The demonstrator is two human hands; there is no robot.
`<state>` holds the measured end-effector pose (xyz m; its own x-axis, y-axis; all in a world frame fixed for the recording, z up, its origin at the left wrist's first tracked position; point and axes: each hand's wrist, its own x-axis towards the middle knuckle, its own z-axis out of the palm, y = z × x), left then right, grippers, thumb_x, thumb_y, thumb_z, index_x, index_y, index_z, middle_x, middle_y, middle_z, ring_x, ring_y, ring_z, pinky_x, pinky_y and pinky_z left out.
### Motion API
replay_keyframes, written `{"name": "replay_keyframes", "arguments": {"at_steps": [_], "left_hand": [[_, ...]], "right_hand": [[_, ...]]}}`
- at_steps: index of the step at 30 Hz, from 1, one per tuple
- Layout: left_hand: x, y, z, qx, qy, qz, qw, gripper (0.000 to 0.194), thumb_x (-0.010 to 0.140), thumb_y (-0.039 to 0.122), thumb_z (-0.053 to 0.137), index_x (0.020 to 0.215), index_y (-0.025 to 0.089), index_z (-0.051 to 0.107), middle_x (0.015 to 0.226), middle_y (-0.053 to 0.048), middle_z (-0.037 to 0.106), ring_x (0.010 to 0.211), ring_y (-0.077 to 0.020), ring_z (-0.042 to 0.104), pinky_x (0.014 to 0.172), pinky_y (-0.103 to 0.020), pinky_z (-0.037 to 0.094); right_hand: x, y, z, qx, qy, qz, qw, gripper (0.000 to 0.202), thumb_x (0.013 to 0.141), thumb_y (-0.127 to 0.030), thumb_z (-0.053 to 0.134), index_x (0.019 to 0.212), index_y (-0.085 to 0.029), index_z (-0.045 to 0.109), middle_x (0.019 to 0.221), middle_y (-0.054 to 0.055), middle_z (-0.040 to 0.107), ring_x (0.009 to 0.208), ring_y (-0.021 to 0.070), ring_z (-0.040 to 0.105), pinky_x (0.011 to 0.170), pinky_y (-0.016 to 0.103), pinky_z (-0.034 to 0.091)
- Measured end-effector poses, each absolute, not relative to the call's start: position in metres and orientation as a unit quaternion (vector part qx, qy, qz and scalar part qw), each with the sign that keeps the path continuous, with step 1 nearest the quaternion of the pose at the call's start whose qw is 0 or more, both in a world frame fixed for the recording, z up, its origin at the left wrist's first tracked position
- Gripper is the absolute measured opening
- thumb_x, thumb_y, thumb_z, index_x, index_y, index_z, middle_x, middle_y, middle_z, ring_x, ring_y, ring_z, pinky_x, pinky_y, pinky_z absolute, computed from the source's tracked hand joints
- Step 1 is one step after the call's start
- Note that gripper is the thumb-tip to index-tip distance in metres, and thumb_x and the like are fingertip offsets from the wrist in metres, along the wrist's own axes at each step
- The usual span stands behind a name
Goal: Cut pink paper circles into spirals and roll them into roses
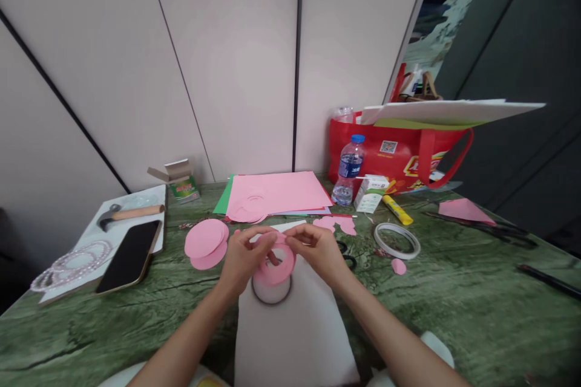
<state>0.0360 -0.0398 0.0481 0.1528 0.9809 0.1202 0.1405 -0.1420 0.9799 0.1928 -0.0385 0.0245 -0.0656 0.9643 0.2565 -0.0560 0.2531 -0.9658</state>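
Note:
Between my two hands is a pink paper ring (pixel 282 271) with a round hole. My left hand (pixel 247 254) pinches its upper left edge, and one fingertip shows through the hole. The fingers of my right hand (pixel 318 249) are closed on its upper right edge. Under the ring, a round white object with a dark rim (pixel 271 293) rests on a white sheet (pixel 295 338). Black scissor handles (pixel 348 261) show just right of my right hand. Pink paper circles (pixel 206 243) lie to the left of my left hand.
Coloured paper (pixel 281 190) lies at the back. A bottle (pixel 348 172), a small carton (pixel 371 193), a glue stick (pixel 397 210) and a tape roll (pixel 414 248) are on the right, before a red bag (pixel 408 151). A phone (pixel 129 257) and a hammer (pixel 136 212) lie left.

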Motion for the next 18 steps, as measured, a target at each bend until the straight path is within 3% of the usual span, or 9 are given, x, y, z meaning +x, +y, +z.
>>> {"name": "replay_keyframes", "arguments": {"at_steps": [5,8,14,18], "left_hand": [[0.0367,-0.0391,0.0502,0.642,0.440,0.452,0.435,0.017,0.069,0.032,0.066,0.075,0.016,0.068,0.079,-0.004,0.066,0.053,-0.0131,0.058,0.046,-0.022,0.043],[0.0368,-0.0393,0.0524,0.656,0.446,0.453,0.408,0.015,0.068,0.030,0.067,0.069,0.015,0.070,0.072,-0.005,0.067,0.064,-0.0165,0.058,0.052,-0.022,0.044],[0.0348,-0.0391,0.0531,0.629,0.460,0.453,0.432,0.016,0.072,0.030,0.063,0.068,0.015,0.067,0.063,-0.002,0.065,0.059,-0.0137,0.056,0.053,-0.021,0.042],[0.0340,-0.0378,0.0519,0.615,0.450,0.456,0.460,0.016,0.074,0.030,0.062,0.068,0.015,0.065,0.056,0.001,0.061,0.054,-0.0111,0.053,0.049,-0.019,0.041]], "right_hand": [[0.1899,-0.0422,0.0285,-0.432,-0.583,0.421,0.545,0.009,0.068,-0.025,0.062,0.072,-0.018,0.065,0.078,0.006,0.069,0.071,0.0186,0.064,0.064,0.031,0.052],[0.1887,-0.0435,0.0298,-0.429,-0.585,0.419,0.547,0.007,0.066,-0.025,0.064,0.068,-0.018,0.064,0.080,0.006,0.068,0.073,0.0187,0.063,0.067,0.032,0.053],[0.1965,-0.0411,0.0308,-0.323,-0.506,0.600,0.529,0.024,0.072,-0.040,0.064,0.078,-0.017,0.069,0.080,0.005,0.070,0.078,0.0189,0.066,0.076,0.037,0.053],[0.1981,-0.0406,0.0292,-0.287,-0.474,0.634,0.539,0.023,0.071,-0.036,0.068,0.085,-0.018,0.071,0.083,0.005,0.071,0.079,0.0184,0.066,0.080,0.039,0.053]]}}
